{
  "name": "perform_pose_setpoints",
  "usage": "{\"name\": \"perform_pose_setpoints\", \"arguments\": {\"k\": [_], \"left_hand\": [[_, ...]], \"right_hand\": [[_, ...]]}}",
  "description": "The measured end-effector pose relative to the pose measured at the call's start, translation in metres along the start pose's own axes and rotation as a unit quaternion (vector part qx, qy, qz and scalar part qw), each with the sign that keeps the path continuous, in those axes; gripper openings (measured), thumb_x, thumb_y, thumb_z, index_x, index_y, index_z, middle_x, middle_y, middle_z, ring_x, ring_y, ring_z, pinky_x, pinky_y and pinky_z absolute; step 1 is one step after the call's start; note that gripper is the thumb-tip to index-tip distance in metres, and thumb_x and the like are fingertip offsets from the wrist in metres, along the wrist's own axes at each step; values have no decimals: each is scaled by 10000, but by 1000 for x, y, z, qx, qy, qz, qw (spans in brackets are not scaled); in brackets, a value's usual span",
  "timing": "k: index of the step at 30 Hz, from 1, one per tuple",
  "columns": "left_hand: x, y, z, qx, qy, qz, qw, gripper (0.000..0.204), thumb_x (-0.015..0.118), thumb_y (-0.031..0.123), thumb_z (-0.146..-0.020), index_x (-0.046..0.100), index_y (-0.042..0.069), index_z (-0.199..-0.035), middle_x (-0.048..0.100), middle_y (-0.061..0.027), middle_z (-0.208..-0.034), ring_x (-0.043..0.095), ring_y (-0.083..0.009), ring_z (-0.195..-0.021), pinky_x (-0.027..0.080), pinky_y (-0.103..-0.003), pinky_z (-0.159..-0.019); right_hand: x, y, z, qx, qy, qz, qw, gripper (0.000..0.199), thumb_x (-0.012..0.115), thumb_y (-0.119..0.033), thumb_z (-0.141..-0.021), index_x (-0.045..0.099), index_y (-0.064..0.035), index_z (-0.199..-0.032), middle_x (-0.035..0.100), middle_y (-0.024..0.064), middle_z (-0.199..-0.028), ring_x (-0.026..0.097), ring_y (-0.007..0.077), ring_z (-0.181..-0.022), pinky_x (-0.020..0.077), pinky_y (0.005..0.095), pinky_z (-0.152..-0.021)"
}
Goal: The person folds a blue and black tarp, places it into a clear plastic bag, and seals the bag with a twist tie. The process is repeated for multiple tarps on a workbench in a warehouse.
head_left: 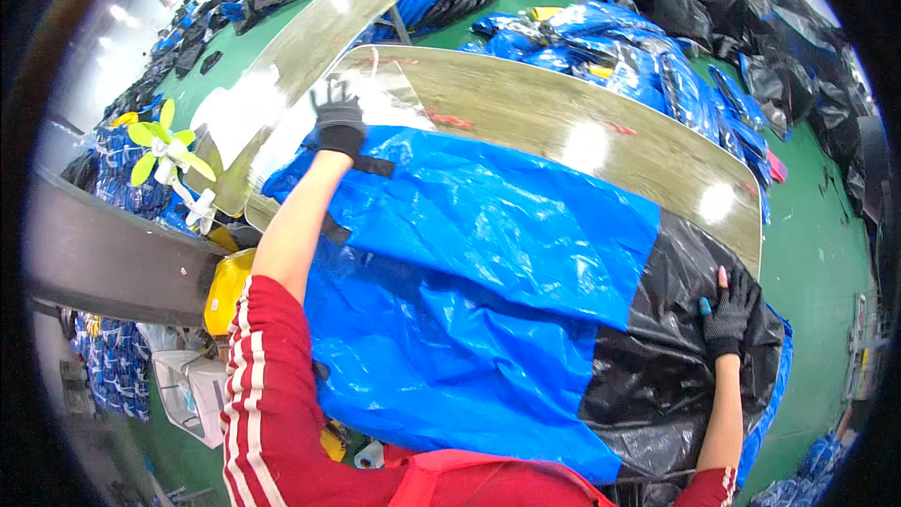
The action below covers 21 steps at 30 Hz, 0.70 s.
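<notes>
We list two hands in black gloves, set well apart, neither clamped on anything that we can see. Left hand [339,119]: fingers spread, at the far left edge of a blue-and-black plastic sheet [469,319]; we cannot tell whether its fingertips press on the clear film [389,99] beside them. Right hand [730,316]: laid with fingers spread on the sheet's black panel [648,357], near its right end. The sheet itself: creased, spread between and below both hands, over a wood-patterned table [535,103] whose bare surface shows beyond them. One black strap [374,167], just right of the left wrist; a second dark tab [335,229], beside the left forearm. Left of the left hand: one fan [164,155] with green blades. Beside the left forearm: one yellow box-like part [225,291]. Beyond the hands: blue plastic bundles [648,52] on a green floor [817,300].
</notes>
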<state>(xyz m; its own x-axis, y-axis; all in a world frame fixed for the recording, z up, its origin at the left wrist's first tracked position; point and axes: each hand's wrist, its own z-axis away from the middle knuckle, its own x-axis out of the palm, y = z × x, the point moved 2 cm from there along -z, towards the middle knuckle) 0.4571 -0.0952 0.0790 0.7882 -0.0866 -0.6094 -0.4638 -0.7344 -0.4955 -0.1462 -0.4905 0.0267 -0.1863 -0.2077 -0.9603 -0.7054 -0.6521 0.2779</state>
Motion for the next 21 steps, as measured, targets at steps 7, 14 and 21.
{"name": "perform_pose_setpoints", "arguments": {"k": [7,14,21], "left_hand": [[93,-76,44,-196,-399,134,886,381,535,303,-831,670,36,-1067,642,-261,-1051,643,-400,-960,509,-460,-844],[225,-143,82,-197,-293,177,919,318,510,314,-856,682,64,-952,652,-240,-996,637,-410,-928,504,-456,-824],[83,3,-15,7,-156,83,984,514,530,210,-901,427,7,-1362,411,-236,-1421,418,-361,-1299,330,-437,-1076]], "right_hand": [[21,2,0,-14,39,37,998,736,551,-382,-859,253,-175,-1498,206,209,-1534,170,393,-1418,54,519,-1168],[-2,-6,-2,-22,37,-70,997,696,610,-351,-828,365,-159,-1450,307,218,-1486,240,404,-1388,125,495,-1156],[7,4,5,-70,198,-74,975,553,639,-388,-809,504,-200,-1311,472,176,-1320,405,377,-1246,262,488,-1065]]}}
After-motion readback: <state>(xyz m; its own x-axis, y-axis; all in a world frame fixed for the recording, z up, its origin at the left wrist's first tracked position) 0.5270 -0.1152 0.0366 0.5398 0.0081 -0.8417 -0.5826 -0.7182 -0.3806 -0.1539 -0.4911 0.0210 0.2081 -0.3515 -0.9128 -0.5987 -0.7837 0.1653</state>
